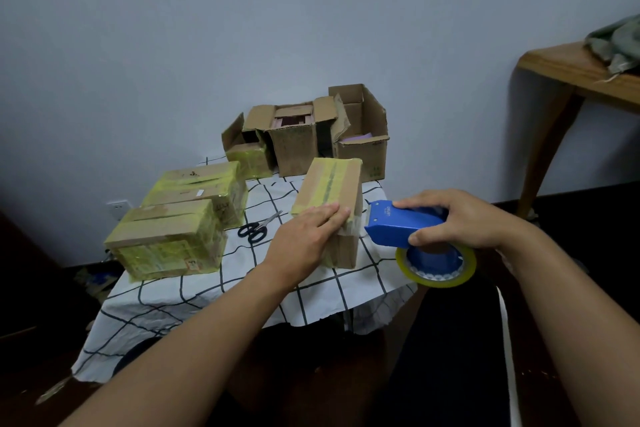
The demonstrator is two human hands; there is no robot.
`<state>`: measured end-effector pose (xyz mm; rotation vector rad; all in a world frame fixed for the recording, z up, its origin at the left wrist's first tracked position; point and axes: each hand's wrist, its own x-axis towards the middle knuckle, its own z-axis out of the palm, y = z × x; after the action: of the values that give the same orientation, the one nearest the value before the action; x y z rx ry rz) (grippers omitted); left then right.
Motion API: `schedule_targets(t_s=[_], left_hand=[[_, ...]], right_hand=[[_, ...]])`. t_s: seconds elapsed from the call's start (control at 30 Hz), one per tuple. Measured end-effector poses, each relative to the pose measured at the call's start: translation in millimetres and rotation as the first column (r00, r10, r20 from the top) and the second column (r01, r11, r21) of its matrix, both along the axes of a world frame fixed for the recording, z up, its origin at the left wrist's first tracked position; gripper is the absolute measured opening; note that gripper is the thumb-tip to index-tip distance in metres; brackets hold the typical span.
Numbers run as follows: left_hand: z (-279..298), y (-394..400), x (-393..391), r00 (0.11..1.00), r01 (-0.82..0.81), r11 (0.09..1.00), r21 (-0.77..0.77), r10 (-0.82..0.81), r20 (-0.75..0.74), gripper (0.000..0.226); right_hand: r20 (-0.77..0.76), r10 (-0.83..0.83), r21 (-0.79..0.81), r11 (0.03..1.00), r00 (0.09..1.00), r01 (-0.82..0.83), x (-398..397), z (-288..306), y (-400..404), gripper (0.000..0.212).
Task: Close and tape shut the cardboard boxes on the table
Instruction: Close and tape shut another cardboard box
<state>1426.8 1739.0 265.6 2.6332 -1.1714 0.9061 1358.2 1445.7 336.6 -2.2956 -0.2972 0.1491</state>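
Hands first: I'm pressing my left hand (313,230) flat, fingers straight, on the near end of the box (330,198) I'm taping, which is sitting mid-bench (313,291) on the checked cloth. My right hand (460,218) is gripping the blue dispenser (403,224), its front edge just beside the box's near corner, yellowish tape roll (438,272) hanging underneath. Two taped boxes (180,225) are sitting to the left, scissors (258,227) lying between them and my box. Three open boxes (304,135) are standing at the back by the wall.
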Motion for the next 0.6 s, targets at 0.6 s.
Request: schedule_targets(t_s=[0.6], left_hand=[[6,1,-3,0.984,-0.038,0.998,0.054,0.047,-0.173,0.054]], right_hand=[[-0.079,0.110,-0.588,0.798,0.991,-0.135,26,73,65,0.047]])
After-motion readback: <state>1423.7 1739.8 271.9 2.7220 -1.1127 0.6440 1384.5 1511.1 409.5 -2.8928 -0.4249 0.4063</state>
